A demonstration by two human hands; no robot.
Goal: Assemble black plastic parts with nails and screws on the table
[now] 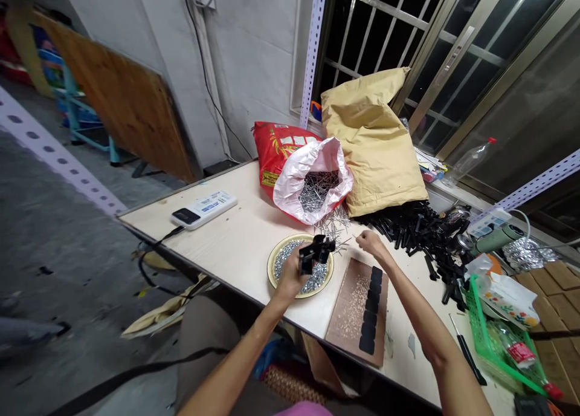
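My left hand (pixel 292 273) is closed round a bunch of black plastic pieces (pixel 316 251), held just above a yellow-rimmed plate (pixel 274 258) filled with small metal screws. My right hand (pixel 370 243) is pinched shut beside loose nails (pixel 334 225) on the table; what it pinches is too small to make out. In front of it lies a brown board (pixel 351 310) with a row of black pieces (pixel 371 308) set into it. A white bag of nails (pixel 312 177) lies open behind the plate. A heap of black plastic pieces (pixel 417 228) lies to the right.
A red sack (pixel 272 150) and a tan paper sack (pixel 376 144) stand at the back by the window. A white scale (pixel 203 209) sits at the table's left end. A green basket (pixel 492 337), a screwdriver (pixel 466 355) and a plastic bottle (pixel 471 159) are on the right.
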